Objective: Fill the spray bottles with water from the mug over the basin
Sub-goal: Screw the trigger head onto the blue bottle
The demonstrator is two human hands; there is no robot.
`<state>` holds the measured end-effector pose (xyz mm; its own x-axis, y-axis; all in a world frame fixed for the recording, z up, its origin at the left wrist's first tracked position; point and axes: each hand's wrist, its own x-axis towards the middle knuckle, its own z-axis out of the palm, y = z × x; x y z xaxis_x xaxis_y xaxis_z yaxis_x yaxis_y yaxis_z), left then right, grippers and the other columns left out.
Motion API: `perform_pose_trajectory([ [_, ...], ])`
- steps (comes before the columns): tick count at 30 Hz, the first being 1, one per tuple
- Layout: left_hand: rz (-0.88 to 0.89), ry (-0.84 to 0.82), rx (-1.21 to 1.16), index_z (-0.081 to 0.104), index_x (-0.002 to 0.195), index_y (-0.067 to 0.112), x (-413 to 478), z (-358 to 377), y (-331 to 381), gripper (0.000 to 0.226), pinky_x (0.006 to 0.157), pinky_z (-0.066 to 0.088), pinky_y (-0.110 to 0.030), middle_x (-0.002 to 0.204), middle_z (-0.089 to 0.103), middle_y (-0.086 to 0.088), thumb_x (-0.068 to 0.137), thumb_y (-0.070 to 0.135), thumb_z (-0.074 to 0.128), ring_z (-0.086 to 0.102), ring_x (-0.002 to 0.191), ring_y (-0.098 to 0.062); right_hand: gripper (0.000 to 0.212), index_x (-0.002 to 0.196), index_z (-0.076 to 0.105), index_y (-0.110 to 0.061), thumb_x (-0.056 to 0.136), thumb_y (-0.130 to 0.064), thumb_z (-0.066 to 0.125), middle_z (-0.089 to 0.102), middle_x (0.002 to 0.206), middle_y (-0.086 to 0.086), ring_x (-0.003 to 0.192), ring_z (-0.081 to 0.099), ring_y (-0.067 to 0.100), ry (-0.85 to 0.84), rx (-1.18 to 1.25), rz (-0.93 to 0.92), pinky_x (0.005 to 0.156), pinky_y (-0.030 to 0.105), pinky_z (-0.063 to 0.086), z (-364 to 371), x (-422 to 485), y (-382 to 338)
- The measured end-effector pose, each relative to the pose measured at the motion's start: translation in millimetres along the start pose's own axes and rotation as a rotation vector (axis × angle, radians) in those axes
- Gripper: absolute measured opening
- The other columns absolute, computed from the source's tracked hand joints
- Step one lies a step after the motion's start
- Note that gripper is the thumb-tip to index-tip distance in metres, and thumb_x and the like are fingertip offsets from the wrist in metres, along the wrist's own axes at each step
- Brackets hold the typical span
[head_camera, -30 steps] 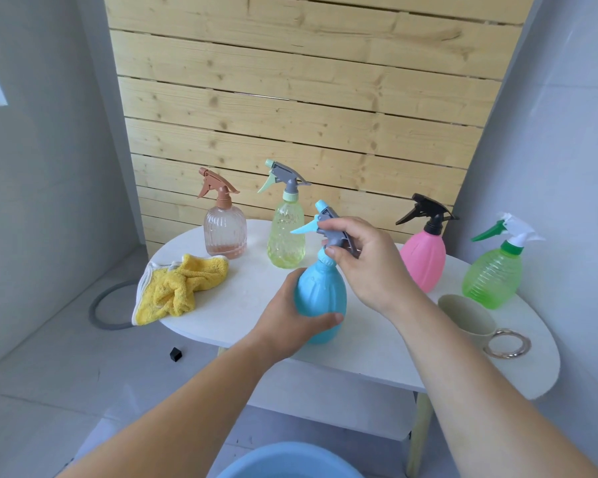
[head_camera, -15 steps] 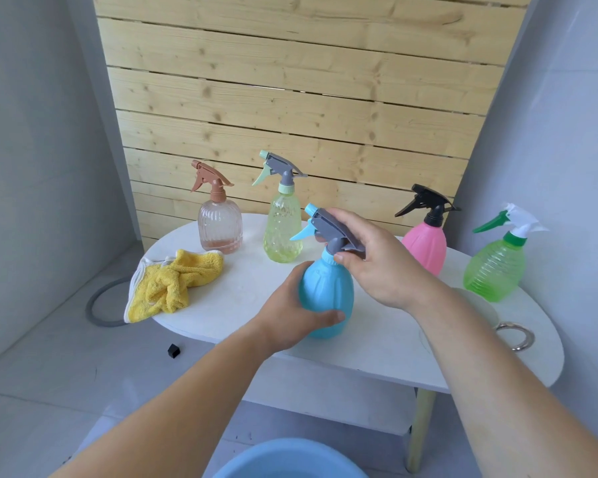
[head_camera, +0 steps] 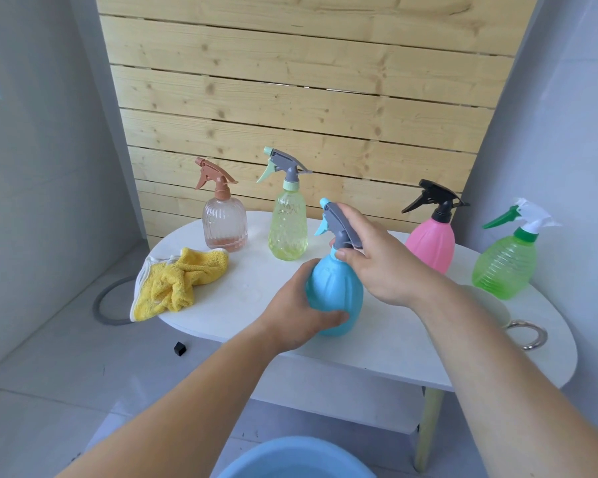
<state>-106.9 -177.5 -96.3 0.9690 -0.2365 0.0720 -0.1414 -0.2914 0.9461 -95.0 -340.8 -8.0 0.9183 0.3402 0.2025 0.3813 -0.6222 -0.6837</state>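
My left hand: wrapped round the belly of the blue spray bottle, which stands upright by the near edge of the white table.
My right hand: fingers curled over its grey trigger head.
Mug: to the right on the table, partly behind my forearm.
Basin: below, nearest me.

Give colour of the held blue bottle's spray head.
Grey spray head, light blue trim; head view.

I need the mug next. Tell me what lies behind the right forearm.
Cream mug, ring handle showing; the forearm covers much of its body and inside.
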Motion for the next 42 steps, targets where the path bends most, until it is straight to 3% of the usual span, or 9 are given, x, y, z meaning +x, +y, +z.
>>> perform_pose_trajectory([
  [9,-0.036,0.009,-0.021,0.036,0.132,0.024,0.3,7.7,6.4,0.077,0.088,0.058,-0.032,0.119,0.058,0.003,0.069,0.026,0.081,0.062,0.107,-0.012,0.051,0.125,0.055,-0.025,0.081,-0.019,0.079,0.073,0.097,-0.003,0.094,0.069,0.015,0.257,0.293,0.083,0.094,0.043,0.053,4.6,-6.7,11.6],
  [14,-0.047,0.106,-0.018,0.033,0.126,0.026,5.8,16.7,4.0,0.090,0.088,0.057,-0.036,0.122,0.052,0.003,0.061,0.038,0.095,0.057,0.112,-0.014,0.028,0.108,0.067,-0.019,0.082,-0.011,0.077,0.076,0.099,-0.005,0.096,0.071,0.013,0.293,0.421,0.092,0.095,0.040,0.054,5.0,-10.8,17.3],
  [16,-0.044,0.131,0.035,0.027,0.137,0.033,8.0,21.1,2.7,0.110,0.096,0.054,-0.040,0.123,0.048,0.005,0.051,0.055,0.090,0.051,0.120,-0.016,0.025,0.107,0.068,-0.018,0.084,-0.010,0.075,0.076,0.100,-0.005,0.098,0.071,0.012,0.312,0.475,0.094,0.096,0.037,0.053,7.1,-12.1,18.8],
  [19,-0.038,-0.023,0.001,0.015,0.156,0.038,13.5,21.2,0.1,0.120,0.104,0.051,-0.040,0.140,0.048,0.004,0.054,0.047,0.078,0.051,0.130,-0.014,0.021,0.103,0.070,-0.020,0.088,-0.006,0.069,0.076,0.102,-0.005,0.101,0.070,0.012,0.292,0.513,0.078,0.095,0.032,0.051,7.4,-12.8,21.9],
  [23,-0.022,0.072,0.075,0.034,0.145,0.032,15.0,18.3,3.5,0.112,0.090,0.057,-0.035,0.124,0.055,0.005,0.050,0.049,0.091,0.058,0.114,-0.013,0.022,0.105,0.070,-0.021,0.091,-0.005,0.065,0.076,0.102,-0.005,0.103,0.070,0.012,0.292,0.532,0.074,0.097,0.029,0.050,6.9,-13.3,24.5],
  [26,-0.045,0.050,0.098,0.024,0.152,0.036,14.8,21.8,6.0,0.125,0.105,0.049,-0.042,0.137,0.047,0.005,0.044,0.062,0.084,0.049,0.129,-0.015,0.022,0.106,0.070,-0.019,0.091,-0.004,0.064,0.076,0.102,-0.004,0.102,0.070,0.010,0.297,0.540,0.074,0.095,0.026,0.050,7.7,-12.6,24.0],
  [34,-0.048,0.067,0.047,0.040,0.129,0.040,16.5,23.3,11.3,0.097,0.093,0.057,-0.045,0.125,0.055,0.002,0.048,0.055,0.092,0.059,0.117,-0.020,0.022,0.105,0.070,-0.020,0.091,-0.005,0.064,0.076,0.101,-0.004,0.101,0.070,0.011,0.300,0.524,0.066,0.099,0.031,0.051,8.0,-14.2,23.1],
  [38,-0.056,-0.003,-0.045,0.047,0.126,0.034,15.0,18.3,14.6,0.078,0.090,0.059,-0.040,0.118,0.063,0.002,0.060,0.031,0.090,0.066,0.106,-0.020,0.022,0.106,0.071,-0.021,0.091,-0.006,0.064,0.076,0.101,-0.005,0.101,0.070,0.012,0.294,0.513,0.063,0.098,0.032,0.051,7.9,-13.0,23.3],
  [42,-0.089,0.152,0.161,0.037,0.131,0.029,11.3,26.8,14.5,0.107,0.094,0.055,-0.044,0.123,0.051,0.004,0.043,0.067,0.084,0.055,0.118,-0.020,0.022,0.104,0.071,-0.021,0.091,-0.006,0.064,0.077,0.099,-0.005,0.099,0.070,0.011,0.302,0.517,0.062,0.095,0.029,0.051,9.1,-11.8,23.3],
])
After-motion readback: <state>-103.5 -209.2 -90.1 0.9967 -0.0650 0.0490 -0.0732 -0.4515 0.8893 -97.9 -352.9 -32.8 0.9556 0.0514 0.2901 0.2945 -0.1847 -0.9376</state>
